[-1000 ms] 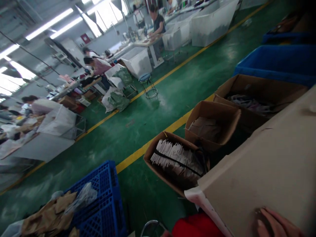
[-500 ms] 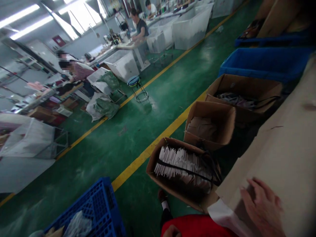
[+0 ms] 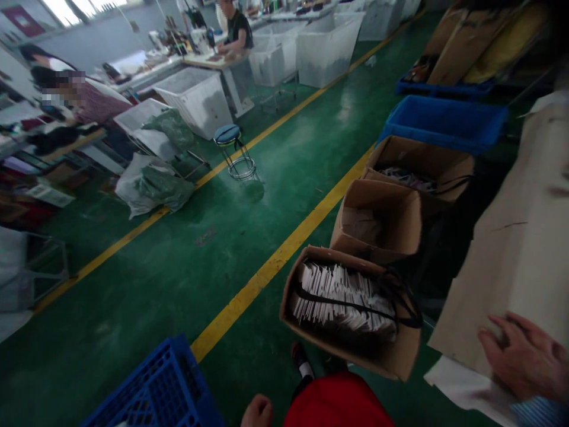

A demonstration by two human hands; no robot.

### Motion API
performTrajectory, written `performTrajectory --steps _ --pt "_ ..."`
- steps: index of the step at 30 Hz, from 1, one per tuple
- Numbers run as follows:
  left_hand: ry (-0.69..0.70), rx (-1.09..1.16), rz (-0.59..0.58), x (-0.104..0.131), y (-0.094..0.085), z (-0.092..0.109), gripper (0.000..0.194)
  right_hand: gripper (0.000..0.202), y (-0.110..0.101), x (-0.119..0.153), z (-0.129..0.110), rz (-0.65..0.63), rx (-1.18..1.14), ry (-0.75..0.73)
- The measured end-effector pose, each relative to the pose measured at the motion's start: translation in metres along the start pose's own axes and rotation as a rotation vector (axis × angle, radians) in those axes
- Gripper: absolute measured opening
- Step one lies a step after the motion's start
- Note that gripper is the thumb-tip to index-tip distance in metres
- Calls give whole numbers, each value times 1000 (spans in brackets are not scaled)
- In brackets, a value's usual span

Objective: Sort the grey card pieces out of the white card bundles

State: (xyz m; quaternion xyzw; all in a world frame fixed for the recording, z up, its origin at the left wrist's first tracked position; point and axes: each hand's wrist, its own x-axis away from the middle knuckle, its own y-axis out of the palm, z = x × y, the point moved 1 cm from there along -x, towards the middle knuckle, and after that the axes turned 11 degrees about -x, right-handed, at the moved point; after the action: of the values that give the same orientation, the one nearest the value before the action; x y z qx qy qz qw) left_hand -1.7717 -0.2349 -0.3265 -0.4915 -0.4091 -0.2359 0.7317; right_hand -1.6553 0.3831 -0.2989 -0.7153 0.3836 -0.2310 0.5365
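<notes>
My right hand rests on the brown paper covering of a table at the right, its fingers apart and slightly bent. A white sheet sticks out from under the brown edge beside it. Low in the view, my left hand hangs over the floor with curled fingers, and nothing shows in it. Between the hands, on the floor, stands an open cardboard box. Packed upright inside it is a row of thin pale pieces, with a black strap lying across them.
Beyond stand two more cardboard boxes and a blue bin. A blue pallet lies at the lower left. Yellow lines edge the green floor. A round stool, white bins and people at worktables are across the aisle.
The view has swung, shifting the boxes and table. My left hand shows farther left, apart from the red garment. My right hand still lies on the brown paper, nearer its front edge.
</notes>
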Motion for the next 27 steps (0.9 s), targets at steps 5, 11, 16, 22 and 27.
performTrajectory --steps 5,11,16,22,27 --pt "127 12 -17 -33 -7 60 20 65 2 -1 -2 -3 48 -30" --pt "299 -33 -123 -52 -6 147 16 68 -3 -8 -13 -11 96 -17" --pt "359 -110 -163 -67 -8 190 14 67 -11 -20 -16 -14 53 29" --pt "346 -129 -231 -105 -2 226 11 60 1 -24 -46 121 -137 35" --pt "373 -224 -298 -167 -14 246 12 42 90 -4 -158 -183 -649 148"
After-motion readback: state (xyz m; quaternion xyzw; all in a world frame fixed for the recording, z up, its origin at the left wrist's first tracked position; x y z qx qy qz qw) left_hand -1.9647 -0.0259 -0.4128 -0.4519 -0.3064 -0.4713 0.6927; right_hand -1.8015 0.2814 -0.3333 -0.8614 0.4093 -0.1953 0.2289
